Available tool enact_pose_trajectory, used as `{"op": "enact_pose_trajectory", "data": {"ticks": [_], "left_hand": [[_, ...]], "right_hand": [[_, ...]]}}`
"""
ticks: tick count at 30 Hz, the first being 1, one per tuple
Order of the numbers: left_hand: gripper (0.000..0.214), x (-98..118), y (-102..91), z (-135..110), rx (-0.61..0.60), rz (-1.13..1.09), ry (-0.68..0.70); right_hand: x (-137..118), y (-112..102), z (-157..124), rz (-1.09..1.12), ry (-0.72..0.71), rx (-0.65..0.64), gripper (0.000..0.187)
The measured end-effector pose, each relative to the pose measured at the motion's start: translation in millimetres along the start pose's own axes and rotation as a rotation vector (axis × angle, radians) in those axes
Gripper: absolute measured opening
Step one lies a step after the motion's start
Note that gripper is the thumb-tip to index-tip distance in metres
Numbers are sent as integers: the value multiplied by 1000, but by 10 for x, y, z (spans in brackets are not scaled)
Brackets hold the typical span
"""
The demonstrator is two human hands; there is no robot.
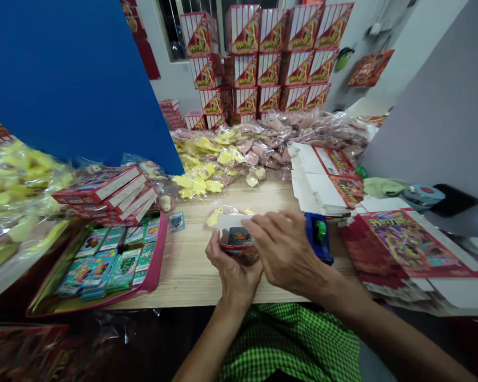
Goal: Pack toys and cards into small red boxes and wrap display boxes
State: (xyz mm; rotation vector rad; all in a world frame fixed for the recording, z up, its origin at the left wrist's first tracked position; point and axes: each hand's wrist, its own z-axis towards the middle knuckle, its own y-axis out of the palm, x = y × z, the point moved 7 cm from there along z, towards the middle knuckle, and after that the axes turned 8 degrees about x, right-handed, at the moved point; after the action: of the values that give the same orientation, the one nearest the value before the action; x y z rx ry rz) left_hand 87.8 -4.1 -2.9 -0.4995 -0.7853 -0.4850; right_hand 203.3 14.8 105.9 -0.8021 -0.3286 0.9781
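Observation:
My left hand (233, 270) cups a small red and white box (237, 239) from below, just above the near edge of the wooden table (191, 265). A colourful card shows inside the box's open top. My right hand (284, 252) lies over the box from the right, its fingers pressed on the white flap. A yellow toy in a clear bag (215, 216) lies just behind the box. A blue tape dispenser (318, 239) with a green roll stands right beside my right hand.
A pink tray (155, 265) of small card packets sits at the left, with stacked red boxes (111, 193) behind it. Bagged yellow and pink toys (239, 148) pile up at the back. Flat unfolded cartons (406, 246) lie at the right. Finished boxes (263, 58) are stacked against the far wall.

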Motion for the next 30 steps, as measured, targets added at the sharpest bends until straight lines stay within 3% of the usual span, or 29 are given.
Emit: {"op": "enact_pose_trajectory", "data": {"ticks": [4,7,9,10,12,14,20,23,26,30], "left_hand": [[100,22,-78,36,12,25,85],[59,59,-148,79,23,-90,107],[28,25,-183,137,16,-200,16],[26,-10,-184,169,-1,-248,-64],[26,-73,-179,224,-20,-325,-227],[21,-75,-185,272,-5,-378,-300],[30,-9,-149,325,-16,-532,-340],[40,-40,-130,333,-44,-563,-390],[35,-66,-122,356,-64,-585,-413],[34,-78,-90,371,-70,-670,-432]], "right_hand": [[184,-73,-247,26,145,177,38],[337,102,-413,209,267,160,46],[377,212,-458,306,255,153,48],[381,240,-463,334,224,164,48],[385,248,-464,363,171,212,47],[381,235,-457,365,139,241,46],[330,249,-363,308,33,149,39],[333,252,-305,331,-32,99,44],[353,265,-274,316,-65,36,51],[349,289,-268,308,-88,-27,48]]}}
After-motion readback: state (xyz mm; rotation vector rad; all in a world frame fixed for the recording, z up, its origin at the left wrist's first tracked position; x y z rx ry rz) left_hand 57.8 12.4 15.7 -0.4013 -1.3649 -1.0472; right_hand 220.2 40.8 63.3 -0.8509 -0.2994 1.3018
